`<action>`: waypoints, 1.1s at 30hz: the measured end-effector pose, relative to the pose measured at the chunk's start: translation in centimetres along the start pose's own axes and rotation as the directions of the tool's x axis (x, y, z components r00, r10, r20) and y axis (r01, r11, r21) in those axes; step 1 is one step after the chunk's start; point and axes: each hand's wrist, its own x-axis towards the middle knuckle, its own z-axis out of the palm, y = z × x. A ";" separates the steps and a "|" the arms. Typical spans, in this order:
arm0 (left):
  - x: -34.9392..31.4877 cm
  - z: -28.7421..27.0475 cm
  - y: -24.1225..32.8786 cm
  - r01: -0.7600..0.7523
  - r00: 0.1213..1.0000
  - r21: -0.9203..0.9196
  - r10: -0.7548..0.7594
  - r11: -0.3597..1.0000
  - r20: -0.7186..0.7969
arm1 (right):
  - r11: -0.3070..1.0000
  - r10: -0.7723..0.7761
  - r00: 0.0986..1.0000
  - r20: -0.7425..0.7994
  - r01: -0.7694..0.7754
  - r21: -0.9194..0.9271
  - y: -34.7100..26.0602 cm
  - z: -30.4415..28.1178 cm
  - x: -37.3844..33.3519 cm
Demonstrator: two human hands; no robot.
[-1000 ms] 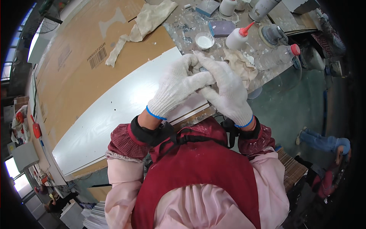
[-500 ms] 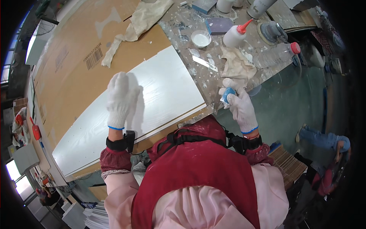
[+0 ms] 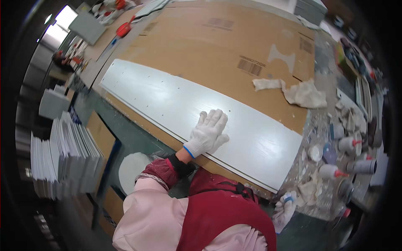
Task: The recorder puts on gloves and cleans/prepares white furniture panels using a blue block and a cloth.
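A long white board (image 3: 247, 125) with small dark holes toward its left end lies on brown cardboard (image 3: 188, 50). My left hand (image 3: 208, 131), in a white knitted glove, is over the board near its front edge with fingers spread. Whether the palm touches the surface, I cannot tell. Down at the right, beside the board's near right corner, my gloved right hand (image 3: 284, 211) is closed on a small blue block (image 3: 288, 199). Most of that block is hidden by the fingers.
A cream cloth (image 3: 303, 95) lies on the cardboard. On the stained table at right are a small white bowl (image 3: 315, 152), a red-nozzled white bottle (image 3: 328, 171) and a crumpled rag (image 3: 310, 192). Stacked pale panels (image 3: 69, 154) and a round white stool-like top (image 3: 130, 169) are at left.
The view has turned left, bringing the board's left end and the stacked panels in. My left hand's fingers have spread over the board. My right hand keeps the blue block, now lower in view.
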 end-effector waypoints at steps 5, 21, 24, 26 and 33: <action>-6.2 -0.4 -2.0 0.102 0.987 0.044 -0.095 0.994 -0.133 | 0.997 0.003 0.977 0.213 0.015 -0.082 -1.8 4.0 2.4; -11.1 -4.5 -17.6 0.106 0.981 -0.006 -0.105 0.994 -0.162 | 0.974 0.070 0.987 0.148 -0.036 -0.223 1.1 17.8 0.1; -11.0 -5.6 -22.0 0.050 0.990 -0.029 -0.053 0.998 -0.129 | 0.975 0.021 0.992 0.127 0.008 -0.222 3.9 20.2 -0.7; -11.0 -6.3 -24.7 -0.006 0.990 -0.102 -0.008 0.995 -0.144 | 0.973 0.049 0.996 0.073 -0.031 -0.227 5.4 22.6 -1.1; -12.0 -8.4 -31.8 -0.051 0.993 -0.097 0.040 0.994 -0.112 | 0.972 0.129 0.991 0.042 -0.118 -0.205 9.0 30.0 -1.1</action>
